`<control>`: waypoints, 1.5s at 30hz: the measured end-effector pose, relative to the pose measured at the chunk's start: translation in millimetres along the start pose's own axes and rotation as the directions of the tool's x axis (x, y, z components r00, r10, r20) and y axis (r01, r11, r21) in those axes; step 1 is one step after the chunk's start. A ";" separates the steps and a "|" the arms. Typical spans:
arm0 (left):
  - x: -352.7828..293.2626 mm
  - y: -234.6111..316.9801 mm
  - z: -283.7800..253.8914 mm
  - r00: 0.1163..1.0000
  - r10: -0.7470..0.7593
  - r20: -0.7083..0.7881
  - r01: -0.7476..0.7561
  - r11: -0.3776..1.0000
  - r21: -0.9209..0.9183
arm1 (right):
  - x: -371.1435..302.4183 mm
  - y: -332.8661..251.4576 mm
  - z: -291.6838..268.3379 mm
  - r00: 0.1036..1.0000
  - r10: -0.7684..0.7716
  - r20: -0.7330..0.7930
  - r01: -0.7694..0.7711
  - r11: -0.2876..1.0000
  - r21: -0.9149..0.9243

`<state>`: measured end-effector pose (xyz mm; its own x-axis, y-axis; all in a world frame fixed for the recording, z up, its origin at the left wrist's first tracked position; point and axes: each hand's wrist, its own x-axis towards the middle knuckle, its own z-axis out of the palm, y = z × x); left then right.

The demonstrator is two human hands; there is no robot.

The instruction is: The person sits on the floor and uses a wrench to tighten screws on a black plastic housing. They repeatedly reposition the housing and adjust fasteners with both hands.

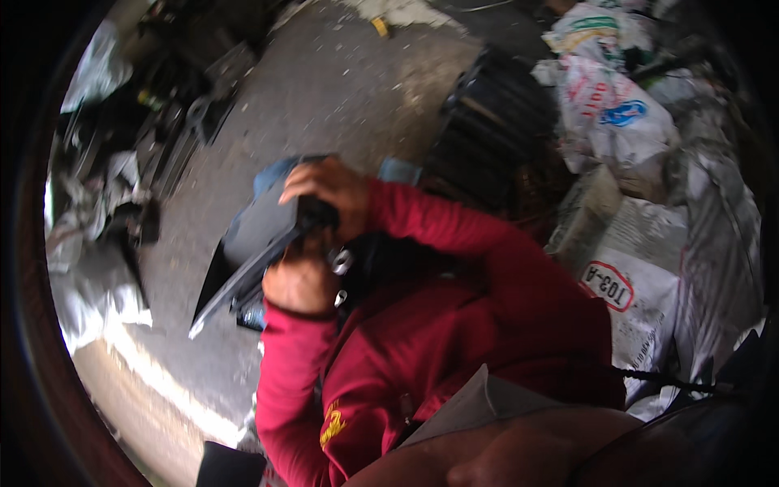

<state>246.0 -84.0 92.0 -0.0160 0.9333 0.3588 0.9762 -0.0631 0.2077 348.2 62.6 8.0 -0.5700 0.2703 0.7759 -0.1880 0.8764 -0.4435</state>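
A dark grey and black moulded plastic piece [258, 229] with a flat panel and a long thin edge is held up in front of my body, tilted down to the left. My right hand [331, 188] reaches from the right and curls over its top. My left hand [300, 280] is closed at its lower side, close under the right one. Some fingers of both hands are hidden or blurred. A blue item [274, 175], partly covered, shows behind the piece. Small shiny metal bits [341, 261] show beside my left hand; what they are is unclear.
Black ribbed plastic parts [495, 105] lie on the grey concrete floor [324, 89] ahead to the right. White printed sacks [613, 114] and another large sack [641, 276] are piled at the right. Dark scrap pieces [195, 122] and crumpled plastic sheeting [97, 284] lie at the left.
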 end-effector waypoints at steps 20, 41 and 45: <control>-30.3 -22.1 19.8 0.987 -0.162 -0.007 0.146 0.906 -0.396 | 0.1 -7.5 -9.1 0.987 0.120 0.106 -0.130 0.987 0.092; -38.7 -47.3 26.5 0.988 -0.142 -0.053 0.089 0.823 -0.561 | 3.5 12.6 6.2 1.000 0.004 0.027 -0.009 0.981 0.195; -32.7 -27.4 -29.0 0.950 -0.311 0.002 0.257 0.781 -0.569 | 5.4 8.7 -5.0 0.999 0.029 0.023 -0.033 0.982 0.188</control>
<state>213.5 -123.0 101.0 -0.3187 0.9071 0.2748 0.6356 -0.0106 0.7720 347.4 73.7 10.6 -0.5935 0.2866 0.7521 -0.3159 0.7765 -0.5452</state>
